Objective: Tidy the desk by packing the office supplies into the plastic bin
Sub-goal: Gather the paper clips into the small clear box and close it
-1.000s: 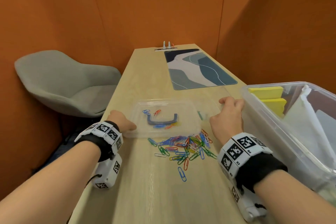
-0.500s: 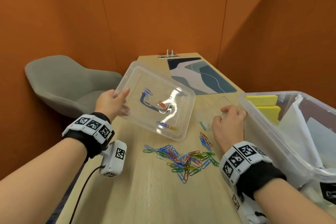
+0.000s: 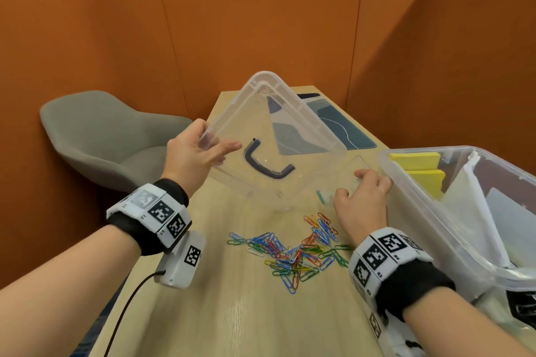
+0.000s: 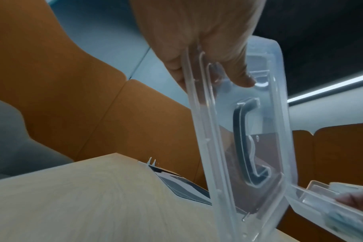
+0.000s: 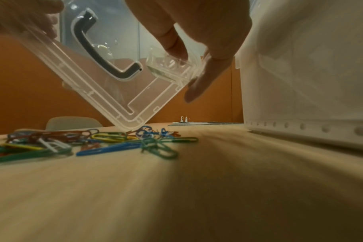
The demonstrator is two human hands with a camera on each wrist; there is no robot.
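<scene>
A clear plastic lid [image 3: 307,116] with a dark handle [image 3: 265,166] stands tilted on one corner above a heap of coloured paper clips [image 3: 293,249] on the desk. My left hand [image 3: 197,153] grips its upper left edge, thumb over the inner face. In the left wrist view the lid [image 4: 249,147] hangs steeply from my left hand [image 4: 207,41]. My right hand [image 3: 362,200] holds a small clear box [image 5: 172,65] just right of the lid [image 5: 118,91], beside the big plastic bin [image 3: 435,211]. The lid's lowest corner nearly touches the clips [image 5: 114,142].
Yellow sticky-note pads [image 3: 417,159] and white papers lie in the bin, which fills the desk's right side. A blue patterned desk mat [image 3: 342,130] lies at the far end. A grey chair [image 3: 101,136] stands past the desk's left edge.
My left hand lifted the lid off the desk and tipped it steeply onto a corner. The few clips that lay on it are off it now. My right hand stayed by the bin.
</scene>
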